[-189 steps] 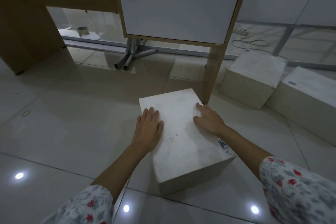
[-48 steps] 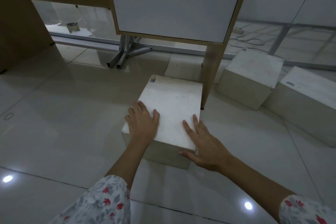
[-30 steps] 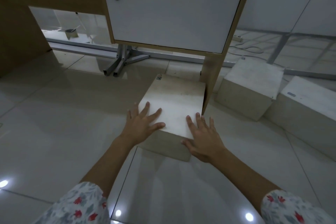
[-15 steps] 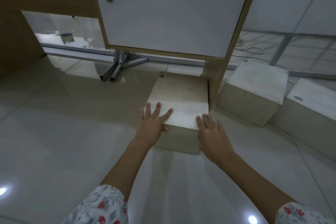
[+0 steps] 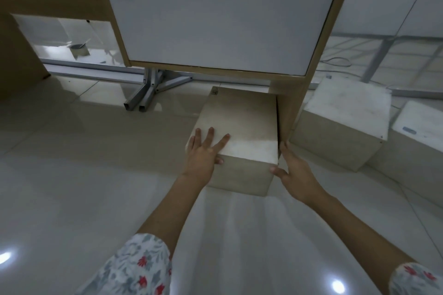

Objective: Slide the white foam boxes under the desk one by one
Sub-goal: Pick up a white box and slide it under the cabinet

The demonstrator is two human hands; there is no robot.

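A white foam box (image 5: 244, 122) lies on the tiled floor, its far half in shadow under the desk's white-doored cabinet (image 5: 215, 12), right beside the wooden desk leg (image 5: 288, 105). My left hand (image 5: 203, 151) rests flat on the box's near left top corner, fingers spread. My right hand (image 5: 291, 170) presses on the near right corner and side of the box, thumb on its front face. Two more foam boxes stand right of the leg: a second one (image 5: 345, 112) and a third (image 5: 424, 136) at the frame's edge.
A metal table foot (image 5: 149, 93) and a long rail run along the floor behind the desk. A roll of tape (image 5: 79, 50) sits far left behind it. A wooden side panel (image 5: 14, 60) bounds the left. Cables (image 5: 335, 62) trail at the back right.
The box has slid further under the cabinet, away from me. My right hand has shifted from the top near edge to the box's right corner and side. My left hand stays on top.
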